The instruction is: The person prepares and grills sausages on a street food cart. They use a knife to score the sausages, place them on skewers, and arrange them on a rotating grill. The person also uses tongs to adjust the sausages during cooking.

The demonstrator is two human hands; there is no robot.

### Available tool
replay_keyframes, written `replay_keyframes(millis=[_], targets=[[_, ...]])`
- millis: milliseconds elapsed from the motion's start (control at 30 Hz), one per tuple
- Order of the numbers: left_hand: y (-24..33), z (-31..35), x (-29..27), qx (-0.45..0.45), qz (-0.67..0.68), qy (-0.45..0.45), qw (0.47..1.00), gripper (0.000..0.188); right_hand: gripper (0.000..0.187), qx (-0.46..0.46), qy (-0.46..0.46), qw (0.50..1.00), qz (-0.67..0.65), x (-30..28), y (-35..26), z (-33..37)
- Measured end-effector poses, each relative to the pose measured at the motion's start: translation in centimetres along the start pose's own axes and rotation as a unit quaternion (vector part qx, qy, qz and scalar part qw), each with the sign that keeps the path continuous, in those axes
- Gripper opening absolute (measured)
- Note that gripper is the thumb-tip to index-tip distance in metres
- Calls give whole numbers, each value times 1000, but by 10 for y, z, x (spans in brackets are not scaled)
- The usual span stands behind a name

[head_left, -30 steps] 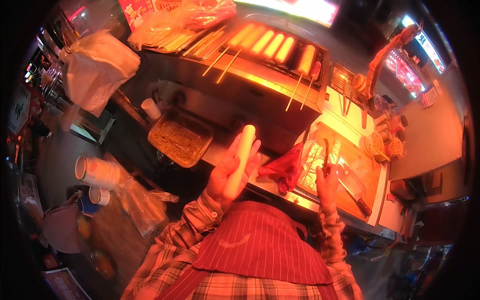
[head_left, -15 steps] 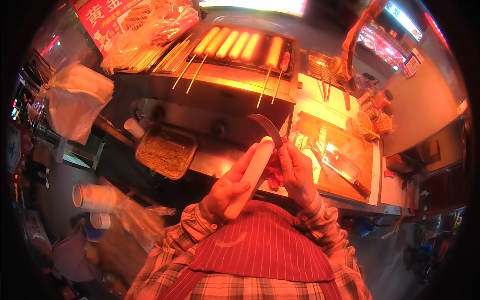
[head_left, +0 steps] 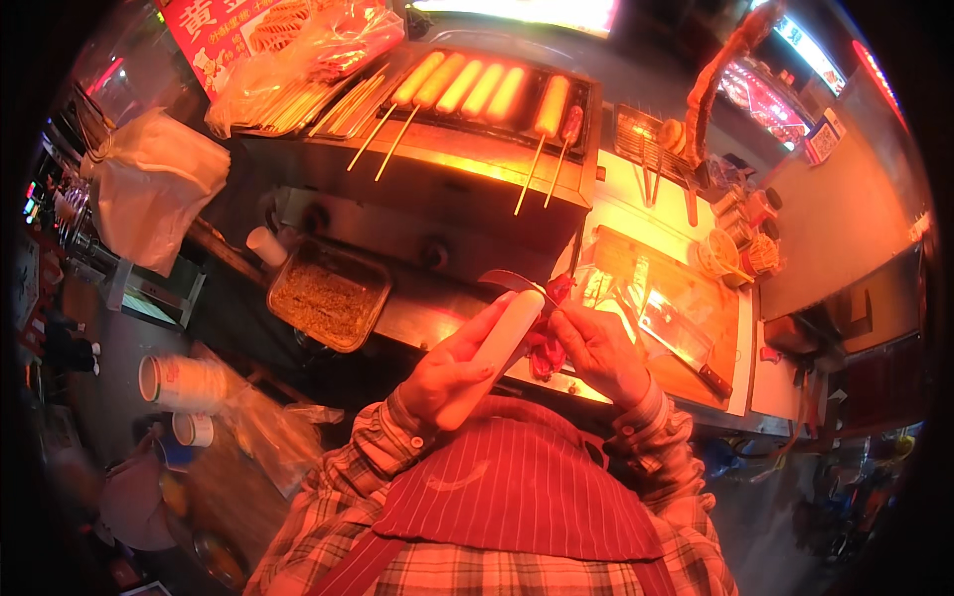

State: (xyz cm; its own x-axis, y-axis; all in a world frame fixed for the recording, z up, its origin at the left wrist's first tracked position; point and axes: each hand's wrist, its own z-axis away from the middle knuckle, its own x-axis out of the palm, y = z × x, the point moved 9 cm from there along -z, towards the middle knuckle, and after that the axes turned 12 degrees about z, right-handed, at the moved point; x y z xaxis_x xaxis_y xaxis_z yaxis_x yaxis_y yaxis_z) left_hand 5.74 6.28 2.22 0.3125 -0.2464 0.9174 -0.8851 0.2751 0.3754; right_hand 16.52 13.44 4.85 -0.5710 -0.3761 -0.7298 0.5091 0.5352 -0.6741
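Observation:
My left hand point(head_left: 444, 372) is wrapped round a long, pale, smooth sausage point(head_left: 494, 360), tilted with its upper end to the right. My right hand point(head_left: 603, 355) is closed on a knife with a curved blade point(head_left: 511, 280). The blade lies across the sausage's upper end; its handle is hidden in the fingers. A crumpled red wrapper point(head_left: 547, 356) shows between my hands, beside the right fingers. Whether it hangs from the sausage or from that hand, I cannot tell.
Ahead, a grill point(head_left: 447, 117) carries several glowing sausages, some on sticks. Loose skewers point(head_left: 350, 107) lie at its left. A tray of brown crumbs point(head_left: 328, 298) sits below. On the right, a cleaver point(head_left: 678, 330) rests on a cutting board point(head_left: 711, 298). Paper cups point(head_left: 184, 384) stand lower left.
The knife has turned from pointing upward to lying nearly flat over the sausage's tip. My right hand has shifted slightly right and down, and more red wrapper shows.

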Motion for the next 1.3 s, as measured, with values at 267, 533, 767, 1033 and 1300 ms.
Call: replay_keyframes(millis=[267, 533, 767, 1033, 1300], targets=[[7, -5, -1, 22, -6, 5, 1000, 77, 19, -14, 102, 992, -73, -14, -14, -2], [6, -5, -13, 42, 10, 47, 998, 77, 21, 12, 83, 996, -44, 14, 0, 2], [1, -4, -22, 31, -32, 71, 996, 78, 20, 14, 71, 996, -44, 16, 8, 3], [7, -11, -9, 43, -25, 45, 998, 82, 18, -19, 89, 996, -6, 17, -9, 2], [7, -6, -24, 61, -5, 74, 995, 83, 18, 4, 41, 999, -32, 30, -9, 6]])
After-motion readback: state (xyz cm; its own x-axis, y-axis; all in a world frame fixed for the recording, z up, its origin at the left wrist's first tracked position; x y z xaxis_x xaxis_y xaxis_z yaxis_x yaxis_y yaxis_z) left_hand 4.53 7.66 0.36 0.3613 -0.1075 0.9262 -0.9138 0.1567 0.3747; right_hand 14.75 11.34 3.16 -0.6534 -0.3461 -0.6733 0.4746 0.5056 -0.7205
